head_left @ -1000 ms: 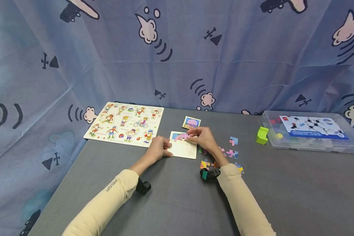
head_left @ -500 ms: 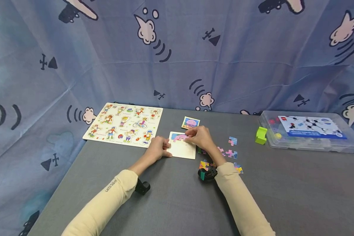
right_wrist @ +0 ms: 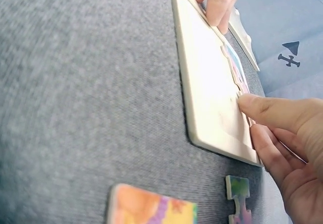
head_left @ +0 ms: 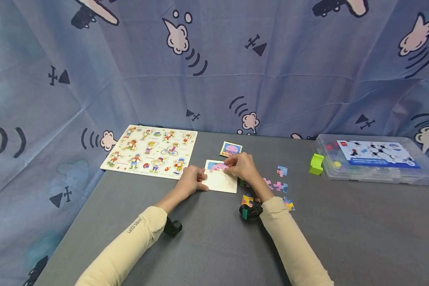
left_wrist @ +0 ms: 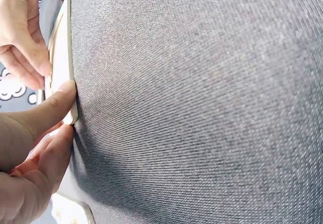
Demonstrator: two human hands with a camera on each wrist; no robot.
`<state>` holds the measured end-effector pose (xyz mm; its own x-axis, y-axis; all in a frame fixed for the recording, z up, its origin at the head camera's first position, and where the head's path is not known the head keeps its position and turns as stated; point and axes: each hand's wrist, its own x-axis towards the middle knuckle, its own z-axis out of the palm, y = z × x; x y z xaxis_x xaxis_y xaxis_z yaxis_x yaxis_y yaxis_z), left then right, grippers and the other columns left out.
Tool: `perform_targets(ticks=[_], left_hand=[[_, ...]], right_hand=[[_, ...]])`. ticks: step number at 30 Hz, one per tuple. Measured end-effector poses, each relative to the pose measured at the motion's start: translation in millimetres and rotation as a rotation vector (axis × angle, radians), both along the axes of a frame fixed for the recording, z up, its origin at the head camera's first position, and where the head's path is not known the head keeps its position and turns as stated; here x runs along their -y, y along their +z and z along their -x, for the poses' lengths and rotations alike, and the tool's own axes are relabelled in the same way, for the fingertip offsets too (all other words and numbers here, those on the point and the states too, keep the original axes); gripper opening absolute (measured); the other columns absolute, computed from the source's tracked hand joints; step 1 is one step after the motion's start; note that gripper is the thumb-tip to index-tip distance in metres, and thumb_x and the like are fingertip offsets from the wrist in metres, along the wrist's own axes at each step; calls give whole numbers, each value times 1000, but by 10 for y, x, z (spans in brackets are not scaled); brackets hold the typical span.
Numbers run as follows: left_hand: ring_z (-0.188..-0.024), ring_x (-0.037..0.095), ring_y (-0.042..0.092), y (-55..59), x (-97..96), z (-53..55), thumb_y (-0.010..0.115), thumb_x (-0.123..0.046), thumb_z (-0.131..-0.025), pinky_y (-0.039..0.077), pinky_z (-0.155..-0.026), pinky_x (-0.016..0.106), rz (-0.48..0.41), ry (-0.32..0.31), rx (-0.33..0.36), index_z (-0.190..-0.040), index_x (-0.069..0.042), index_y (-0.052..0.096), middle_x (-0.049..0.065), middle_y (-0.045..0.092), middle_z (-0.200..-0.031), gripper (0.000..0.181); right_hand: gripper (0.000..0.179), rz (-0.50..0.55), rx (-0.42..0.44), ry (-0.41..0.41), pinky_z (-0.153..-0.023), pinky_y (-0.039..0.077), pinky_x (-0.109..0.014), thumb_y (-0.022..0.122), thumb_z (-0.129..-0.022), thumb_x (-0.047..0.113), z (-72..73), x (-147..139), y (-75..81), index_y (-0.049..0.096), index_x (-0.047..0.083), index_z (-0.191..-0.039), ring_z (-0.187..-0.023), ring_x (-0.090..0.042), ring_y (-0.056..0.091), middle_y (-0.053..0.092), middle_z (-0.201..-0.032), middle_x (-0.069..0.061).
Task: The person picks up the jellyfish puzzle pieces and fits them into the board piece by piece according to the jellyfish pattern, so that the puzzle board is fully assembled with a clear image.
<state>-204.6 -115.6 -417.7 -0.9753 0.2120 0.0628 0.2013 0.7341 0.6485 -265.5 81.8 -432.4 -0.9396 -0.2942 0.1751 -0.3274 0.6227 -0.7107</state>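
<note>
A small pale puzzle board [head_left: 219, 183] lies on the grey table, with pink and blue puzzle pieces [head_left: 217, 167] fitted along its far edge. My left hand [head_left: 190, 180] grips the board's left corner between thumb and fingers, as the left wrist view also shows. At the far right corner, my right hand [head_left: 244, 165] pinches a puzzle piece against the row; the thumb [right_wrist: 257, 108] touches its edge and the fingers reach over the rim. That piece is mostly hidden. Loose puzzle pieces [head_left: 280, 186] lie to the right, some under the right wrist.
Behind the small board is a square picture puzzle [head_left: 231, 149]. A large board with sports figures [head_left: 150, 147] lies at the left. On the right stand a green block [head_left: 316, 164] and a clear plastic case [head_left: 375, 174]. A patterned curtain [head_left: 214, 91] hangs behind the table.
The head view has shifted very slightly. Both hands stay at the board, the right hand's fingers still at the far right corner.
</note>
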Motion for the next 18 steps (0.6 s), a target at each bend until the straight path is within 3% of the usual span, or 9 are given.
perform_targets(ticks=[4,9,13,18], left_hand=[[-98,25,67,1,-2,0,88,-2,-61,48,-68,28,-5,-3,8,-67,2,63,15,71,-99,26],[-84,24,69,8,-3,-7,89,-2,-59,49,-66,27,-2,-10,-30,-66,1,62,14,72,-89,28],[-75,19,66,11,-1,-12,89,-2,-58,51,-67,28,-1,-12,-42,-68,1,63,12,72,-84,28],[-59,8,47,9,5,-11,89,-2,-59,43,-59,23,-1,-22,-44,-62,-1,54,4,60,-65,35]], right_hand=[[23,12,32,-13,-59,47,-20,85,-69,5,-13,-7,13,75,-1,-89,-68,-14,64,72,-78,-10],[22,54,41,-13,-59,47,-22,83,-71,3,-26,-33,15,74,-2,-90,-69,-16,63,71,-78,-11],[24,150,73,-3,-60,49,-21,81,-73,1,-30,-76,-1,72,-5,-95,-72,-20,66,71,-84,-15],[29,313,136,28,-66,53,-20,77,-76,-4,-18,-156,-34,68,-11,-103,-80,-26,69,70,-96,-24]])
